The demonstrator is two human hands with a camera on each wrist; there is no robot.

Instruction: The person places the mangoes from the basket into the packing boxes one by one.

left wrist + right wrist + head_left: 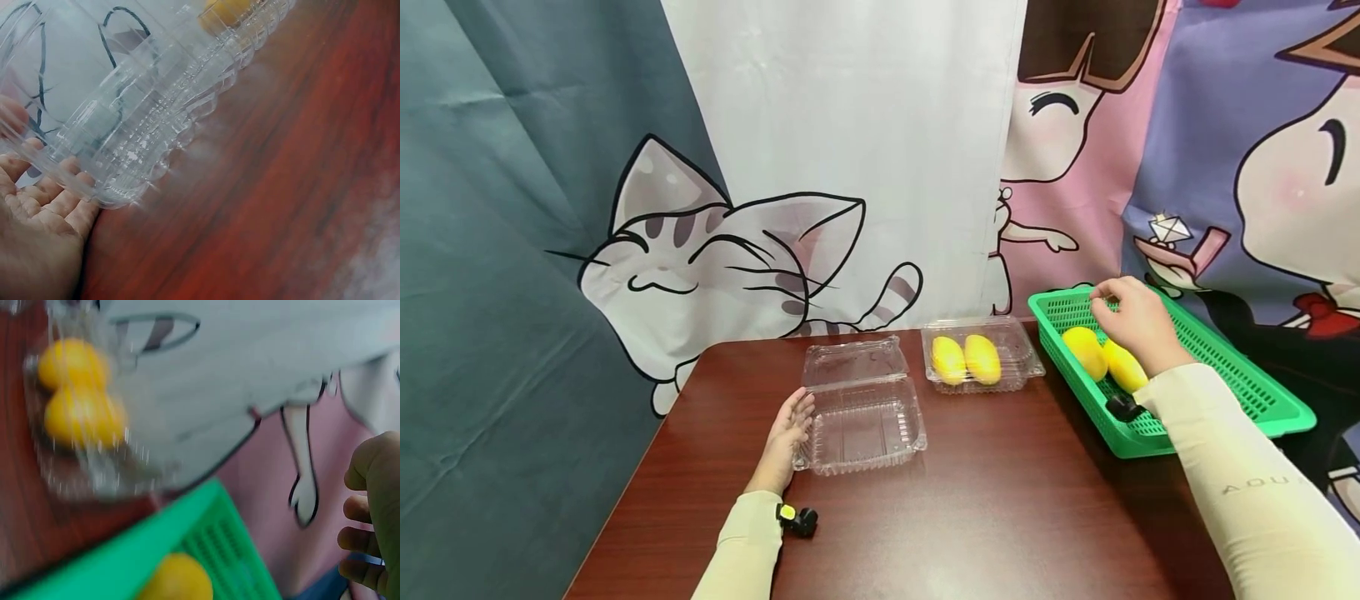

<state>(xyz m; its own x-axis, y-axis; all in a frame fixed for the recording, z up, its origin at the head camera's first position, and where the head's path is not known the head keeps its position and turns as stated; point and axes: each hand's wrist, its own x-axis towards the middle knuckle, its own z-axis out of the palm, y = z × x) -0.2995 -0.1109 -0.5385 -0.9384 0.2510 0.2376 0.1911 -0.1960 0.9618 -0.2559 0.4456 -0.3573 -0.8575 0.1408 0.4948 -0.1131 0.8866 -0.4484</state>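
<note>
An open clear plastic clamshell box (861, 429) stands on the table, its lid (856, 363) folded back toward the wall. At its left side is my left hand (787, 433), with relaxed fingers against the plastic edge; some fingertips show through the clear wall in the left wrist view. Over the green basket (1247, 375) hovers my right hand (1138, 321), fingers loosely bent and nothing seen in them. Two yellow mangoes (1084, 352) lie in the basket below it, partly hidden by the wrist and sleeve.
A second clear box (1018, 354), lid down, holds two yellow mangoes (982, 359) between the open box and the basket. Behind the brown table (985, 500) hangs a cartoon-printed cloth (880, 125).
</note>
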